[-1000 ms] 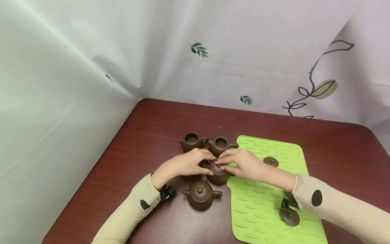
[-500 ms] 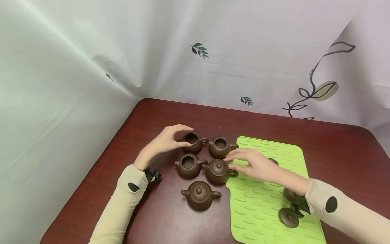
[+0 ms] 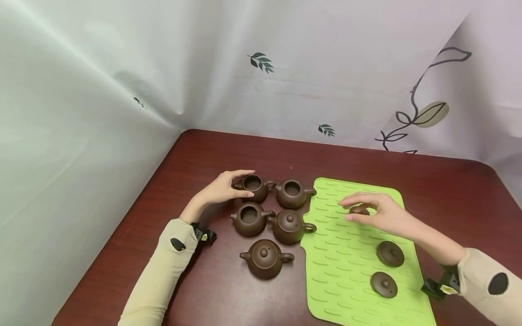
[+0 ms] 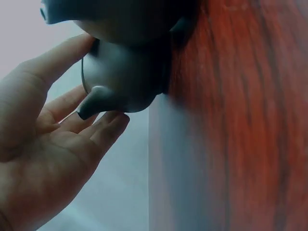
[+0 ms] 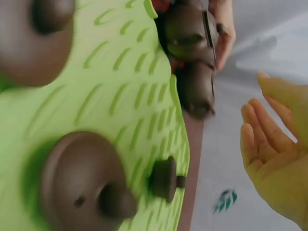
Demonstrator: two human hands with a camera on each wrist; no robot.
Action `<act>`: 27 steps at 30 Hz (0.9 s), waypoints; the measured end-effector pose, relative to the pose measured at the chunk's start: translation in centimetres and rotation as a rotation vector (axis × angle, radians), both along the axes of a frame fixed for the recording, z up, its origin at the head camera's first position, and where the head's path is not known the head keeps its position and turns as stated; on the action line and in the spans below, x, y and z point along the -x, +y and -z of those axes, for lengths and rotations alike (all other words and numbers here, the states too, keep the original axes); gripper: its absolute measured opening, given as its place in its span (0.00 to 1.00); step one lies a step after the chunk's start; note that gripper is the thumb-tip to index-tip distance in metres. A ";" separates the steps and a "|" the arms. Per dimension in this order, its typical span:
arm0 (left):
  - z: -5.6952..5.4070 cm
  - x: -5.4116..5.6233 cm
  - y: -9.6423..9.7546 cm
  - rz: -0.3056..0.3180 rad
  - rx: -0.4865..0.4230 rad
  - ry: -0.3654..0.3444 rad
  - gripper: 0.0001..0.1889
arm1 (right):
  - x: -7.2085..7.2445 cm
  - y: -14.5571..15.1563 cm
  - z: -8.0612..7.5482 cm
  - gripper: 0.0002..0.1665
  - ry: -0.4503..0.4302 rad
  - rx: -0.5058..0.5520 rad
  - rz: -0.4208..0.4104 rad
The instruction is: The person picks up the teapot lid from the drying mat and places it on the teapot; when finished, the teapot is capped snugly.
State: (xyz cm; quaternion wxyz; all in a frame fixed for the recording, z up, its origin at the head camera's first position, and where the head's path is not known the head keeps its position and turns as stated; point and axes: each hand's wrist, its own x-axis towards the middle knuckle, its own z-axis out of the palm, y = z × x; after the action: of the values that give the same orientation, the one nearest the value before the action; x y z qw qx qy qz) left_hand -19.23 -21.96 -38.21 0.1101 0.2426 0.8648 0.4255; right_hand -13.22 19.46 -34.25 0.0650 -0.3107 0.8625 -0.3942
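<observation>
My left hand (image 3: 218, 188) holds the lidless brown teapot (image 3: 258, 193) at the back left, thumb along its near side and fingers around the far side. In the left wrist view, that teapot's spout (image 4: 98, 100) points toward the palm. My right hand (image 3: 387, 215) hovers with thumb and fingers parted over a small brown lid (image 3: 360, 211) on the green mat (image 3: 326, 271). The right wrist view shows this knobbed lid (image 5: 165, 179) apart from the fingers. Two more lids, a round lid (image 3: 390, 253) and another lid (image 3: 384, 284), lie nearer on the mat.
Beside the held pot is an open teapot (image 3: 292, 199), with another open teapot (image 3: 248, 224) in front. Two lidded pots complete the cluster: one teapot (image 3: 287, 231) beside the mat and one teapot (image 3: 264, 262) nearest me. A white curtain (image 3: 285, 90) hangs behind the table.
My hands have parted from the middle-right teapot, which now stands with its lid on. The left went to the back-left teapot; the right moved rightward over the mat to a lid.
</observation>
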 end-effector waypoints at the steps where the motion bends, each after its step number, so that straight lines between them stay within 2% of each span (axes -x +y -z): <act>1: -0.1 0.0 0.0 -0.009 -0.001 -0.005 0.35 | -0.1 0.6 -0.1 0.17 -0.001 -0.009 -0.001; 4: -0.2 0.0 -0.1 -0.020 0.008 -0.003 0.34 | -0.4 2.2 -0.2 0.18 0.015 -0.055 -0.001; 8: -0.3 0.0 -0.2 -0.023 0.036 0.021 0.34 | -1.1 4.1 -0.1 0.19 -0.026 -0.111 0.041; 12: -0.2 0.0 -0.2 -0.025 0.060 0.039 0.33 | -2.2 5.7 0.9 0.20 -0.056 -0.121 0.060; 18: -0.2 0.1 0.0 -0.016 0.060 0.044 0.34 | -3.8 7.9 2.7 0.24 -0.020 -0.104 0.015; 20: -0.2 0.2 0.0 -0.012 0.056 0.033 0.34 | -4.2 8.5 3.2 0.22 -0.026 -0.101 0.015; 25: -0.3 0.2 -0.1 -0.008 0.071 0.021 0.35 | -4.6 9.6 4.1 0.13 -0.150 -0.094 0.049; 27: -0.3 0.1 -0.1 -0.011 0.086 0.017 0.35 | -4.8 9.8 4.5 0.14 -0.187 -0.090 0.052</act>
State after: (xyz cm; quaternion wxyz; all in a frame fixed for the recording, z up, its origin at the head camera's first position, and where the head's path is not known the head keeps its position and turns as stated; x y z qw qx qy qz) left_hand -19.35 -22.09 -37.95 0.1109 0.2365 0.8844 0.3867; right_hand -8.42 29.28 -38.70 0.1489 -0.2470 0.8772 -0.3838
